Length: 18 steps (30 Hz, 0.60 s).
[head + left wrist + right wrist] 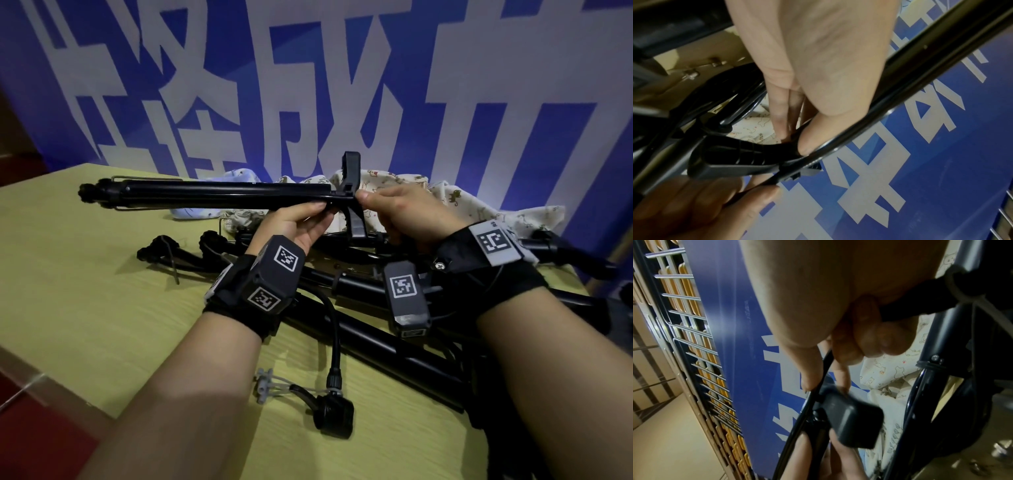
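Left fingers (317,207): curled round the tube of the folded black stand (222,193), thumb tip on top, right next to the bracket. Left wrist view agrees: the thumb pad presses where the ribbed bracket arm meets the tube.

Right fingers (364,197): thumb and index pinch the black bracket (352,171) at its joint on the stand's end. The other fingers are curled under, gap narrow. Right wrist view: thumb on one side, index on the other, a thin black edge between them, and the bracket's blocky end just past the tips. Can't tell exactly which part is pinched, too blurred.

Left hand (294,229) and right hand (407,214) are close together, thumbs almost tip to tip across the joint.

Stand: held roughly level in the air, above the surface (85,267) and clear of it. The feet end points to the person's left and the bracket end to the right. The bracket arms stick up and down, crosswise to the tube.

Under the hands: a pile of more black stands (428,373) lying on the surface, overlapping.

Nearer the person: a black cable (337,342) curves down to a round black fitting, with a small grey clip (265,385) just beside it.

Behind the pile: printed cloth (462,202), bunched up.

Backdrop: blue banner (239,85) with big white characters.
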Tool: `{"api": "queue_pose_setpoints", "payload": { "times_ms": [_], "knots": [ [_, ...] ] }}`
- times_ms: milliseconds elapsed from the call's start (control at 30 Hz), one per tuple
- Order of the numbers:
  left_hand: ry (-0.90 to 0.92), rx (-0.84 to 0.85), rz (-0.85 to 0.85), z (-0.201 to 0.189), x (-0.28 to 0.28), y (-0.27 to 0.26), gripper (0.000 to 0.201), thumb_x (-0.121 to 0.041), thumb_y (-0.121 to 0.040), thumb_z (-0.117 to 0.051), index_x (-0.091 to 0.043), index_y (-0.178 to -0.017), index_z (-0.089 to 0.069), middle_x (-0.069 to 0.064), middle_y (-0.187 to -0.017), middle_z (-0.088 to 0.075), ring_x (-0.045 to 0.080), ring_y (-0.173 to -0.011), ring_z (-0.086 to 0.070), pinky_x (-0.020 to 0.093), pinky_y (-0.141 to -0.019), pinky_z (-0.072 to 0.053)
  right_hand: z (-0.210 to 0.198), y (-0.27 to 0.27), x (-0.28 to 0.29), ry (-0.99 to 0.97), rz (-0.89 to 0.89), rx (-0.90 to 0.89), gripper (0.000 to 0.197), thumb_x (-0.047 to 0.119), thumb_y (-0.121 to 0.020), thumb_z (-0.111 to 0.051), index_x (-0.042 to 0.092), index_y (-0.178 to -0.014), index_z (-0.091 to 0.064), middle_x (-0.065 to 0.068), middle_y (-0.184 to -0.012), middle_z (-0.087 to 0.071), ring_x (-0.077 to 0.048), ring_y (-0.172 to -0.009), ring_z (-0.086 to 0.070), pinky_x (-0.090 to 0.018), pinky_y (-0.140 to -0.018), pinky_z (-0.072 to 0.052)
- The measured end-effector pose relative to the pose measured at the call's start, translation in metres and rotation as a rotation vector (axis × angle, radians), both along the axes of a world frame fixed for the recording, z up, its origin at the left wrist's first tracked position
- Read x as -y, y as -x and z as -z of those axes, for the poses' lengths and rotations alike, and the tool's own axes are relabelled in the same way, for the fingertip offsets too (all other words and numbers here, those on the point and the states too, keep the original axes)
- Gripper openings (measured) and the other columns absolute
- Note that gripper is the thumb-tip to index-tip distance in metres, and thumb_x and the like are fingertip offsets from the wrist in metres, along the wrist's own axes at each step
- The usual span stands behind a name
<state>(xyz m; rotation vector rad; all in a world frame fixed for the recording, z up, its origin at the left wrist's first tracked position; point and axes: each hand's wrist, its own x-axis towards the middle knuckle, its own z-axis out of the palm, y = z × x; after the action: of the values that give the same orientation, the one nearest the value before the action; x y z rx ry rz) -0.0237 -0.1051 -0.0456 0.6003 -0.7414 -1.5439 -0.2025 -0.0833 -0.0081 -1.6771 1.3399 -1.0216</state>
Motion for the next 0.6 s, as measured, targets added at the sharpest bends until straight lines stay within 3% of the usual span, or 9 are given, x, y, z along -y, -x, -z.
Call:
{"api": "queue_pose_setpoints", "payload": {
  "times_ms": [100,267,367,500,600],
  "knots": [
    [-0.013,-0.02,0.001,0.0004,0.0008,-0.0001,0.018,0.009,-0.084,-0.055,0.002,-0.098,-0.063,0.017,-0.099,-0.067,0.023,-0.083,-0.071,0.022,-0.061,-0.056,0.0001,-0.0021,0.0002,0.003,-0.009,-0.008,0.042,0.042,-0.092,-0.056,0.001,-0.094,-0.069,0.0,-0.049,-0.038,-0.014,-0.041,-0.034,-0.025,-0.042,-0.029],
    [0.005,-0.01,0.005,0.0008,0.0003,-0.0009,0.018,0.008,-0.084,-0.056,0.001,-0.098,-0.064,0.016,-0.098,-0.069,0.025,-0.087,-0.071,0.023,-0.065,-0.057,-0.0024,-0.0007,-0.0017,0.04,0.002,-0.044,0.046,0.042,-0.094,-0.052,0.0,-0.1,-0.069,0.001,-0.048,-0.037,-0.009,-0.039,-0.034,-0.02,-0.038,-0.029],
    [0.016,0.018,0.005,-0.0002,-0.0011,-0.0021,0.016,0.009,-0.085,-0.055,-0.001,-0.091,-0.065,0.014,-0.092,-0.071,0.024,-0.086,-0.071,0.024,-0.067,-0.058,-0.0035,-0.0014,-0.0039,0.065,0.002,-0.037,0.044,0.043,-0.094,-0.051,0.004,-0.098,-0.071,0.0,-0.048,-0.037,-0.013,-0.041,-0.034,-0.024,-0.042,-0.03],
    [-0.005,0.045,0.0,-0.0015,-0.0041,-0.003,0.016,0.011,-0.085,-0.055,-0.001,-0.083,-0.065,0.012,-0.082,-0.072,0.023,-0.081,-0.07,0.023,-0.068,-0.058,-0.0076,-0.0016,-0.0063,0.066,0.009,0.062,0.033,0.04,-0.094,-0.054,0.013,-0.094,-0.071,-0.003,-0.05,-0.031,-0.013,-0.039,-0.03,-0.02,-0.038,-0.028],
    [-0.003,0.035,0.0,-0.0024,-0.0047,-0.002,0.015,0.011,-0.085,-0.055,0.0,-0.084,-0.065,0.012,-0.08,-0.072,0.022,-0.077,-0.071,0.021,-0.064,-0.057,-0.008,-0.0009,-0.0071,0.044,0.004,0.021,0.035,0.041,-0.093,-0.055,0.009,-0.094,-0.069,-0.005,-0.055,-0.034,-0.014,-0.043,-0.032,-0.022,-0.04,-0.028]
  ]
}}
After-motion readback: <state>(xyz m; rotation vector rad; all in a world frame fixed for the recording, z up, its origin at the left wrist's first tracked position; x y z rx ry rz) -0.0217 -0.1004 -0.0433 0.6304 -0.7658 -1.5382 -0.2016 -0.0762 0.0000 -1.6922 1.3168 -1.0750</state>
